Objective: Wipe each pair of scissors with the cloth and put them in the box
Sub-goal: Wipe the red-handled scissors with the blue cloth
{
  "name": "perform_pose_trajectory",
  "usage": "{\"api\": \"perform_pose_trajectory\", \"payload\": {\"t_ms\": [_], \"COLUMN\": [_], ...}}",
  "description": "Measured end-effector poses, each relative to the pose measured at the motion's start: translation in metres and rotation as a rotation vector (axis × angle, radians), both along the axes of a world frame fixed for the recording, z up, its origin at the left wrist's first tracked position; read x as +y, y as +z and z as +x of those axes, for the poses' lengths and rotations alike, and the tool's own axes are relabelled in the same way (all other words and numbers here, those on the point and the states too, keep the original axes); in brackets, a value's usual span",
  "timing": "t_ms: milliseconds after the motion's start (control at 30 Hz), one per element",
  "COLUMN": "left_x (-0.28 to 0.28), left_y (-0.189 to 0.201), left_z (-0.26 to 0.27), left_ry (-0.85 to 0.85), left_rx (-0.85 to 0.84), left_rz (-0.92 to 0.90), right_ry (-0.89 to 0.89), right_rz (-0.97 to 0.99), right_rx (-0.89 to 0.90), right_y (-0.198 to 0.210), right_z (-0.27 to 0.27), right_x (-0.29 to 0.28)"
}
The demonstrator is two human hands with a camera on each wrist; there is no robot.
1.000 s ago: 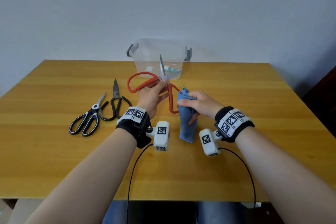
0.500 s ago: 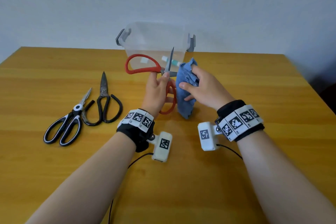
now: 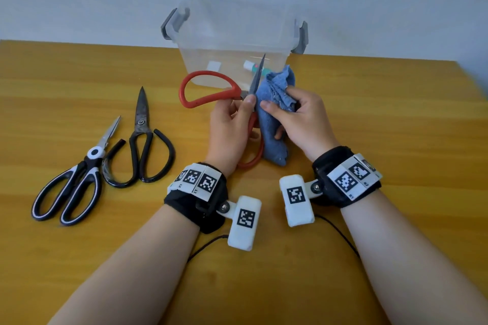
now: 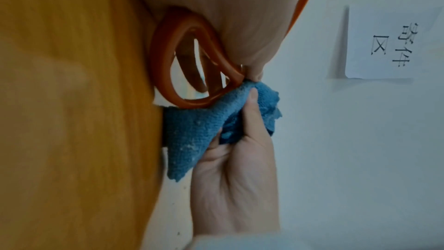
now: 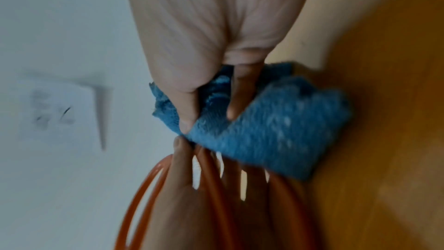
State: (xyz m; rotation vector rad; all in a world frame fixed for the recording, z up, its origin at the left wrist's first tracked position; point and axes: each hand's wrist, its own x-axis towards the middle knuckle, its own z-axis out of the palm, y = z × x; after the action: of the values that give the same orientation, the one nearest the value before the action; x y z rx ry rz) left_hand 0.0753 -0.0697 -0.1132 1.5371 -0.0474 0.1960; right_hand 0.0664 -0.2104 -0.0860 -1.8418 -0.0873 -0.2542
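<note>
My left hand (image 3: pixel 232 124) grips the red-handled scissors (image 3: pixel 203 92) near the pivot, blades pointing up in front of the clear plastic box (image 3: pixel 235 34). The orange-red handle loops (image 4: pixel 168 60) (image 5: pixel 211 187) show in both wrist views. My right hand (image 3: pixel 295 116) holds the bunched blue cloth (image 3: pixel 277 90) (image 4: pixel 192 126) (image 5: pixel 264 134) against the right side of the blades. Two more pairs lie on the table to the left: black-and-white scissors (image 3: pixel 76 174) and black-handled shears (image 3: pixel 141 140).
The wooden table (image 3: pixel 79 258) runs to a pale wall behind. Inside the box lies a small white-and-green item (image 3: pixel 250 65). A paper sign (image 4: pixel 394 41) with printed characters hangs on the wall. Thin black cables (image 3: pixel 206 245) trail from the wrist cameras.
The right hand has carried the cloth up from beside the handles to the blades. The left hand has kept its grip on the red scissors and tipped them a little.
</note>
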Motion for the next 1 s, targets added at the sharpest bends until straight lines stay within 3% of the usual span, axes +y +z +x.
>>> {"api": "perform_pose_trajectory", "payload": {"t_ms": [333, 533, 633, 800, 1000], "left_x": [0.005, 0.007, 0.007, 0.007, 0.006], "left_y": [-0.006, -0.012, -0.011, -0.008, -0.006], "left_z": [0.007, 0.011, 0.012, 0.01, 0.007], "left_ry": [-0.017, -0.005, 0.002, -0.009, -0.051], "left_rx": [-0.144, -0.147, -0.13, -0.12, -0.026], "left_rz": [0.17, 0.244, 0.192, 0.156, 0.082], "right_ry": [-0.056, -0.166, -0.215, -0.078, -0.085], "right_rz": [0.057, 0.041, 0.105, 0.142, 0.138], "right_rx": [-0.047, -0.039, -0.053, -0.078, -0.105], "right_y": [-0.015, -0.022, -0.022, -0.02, -0.021], "right_z": [0.008, 0.015, 0.016, 0.011, 0.01], "right_x": [0.008, 0.001, -0.001, 0.004, 0.003]}}
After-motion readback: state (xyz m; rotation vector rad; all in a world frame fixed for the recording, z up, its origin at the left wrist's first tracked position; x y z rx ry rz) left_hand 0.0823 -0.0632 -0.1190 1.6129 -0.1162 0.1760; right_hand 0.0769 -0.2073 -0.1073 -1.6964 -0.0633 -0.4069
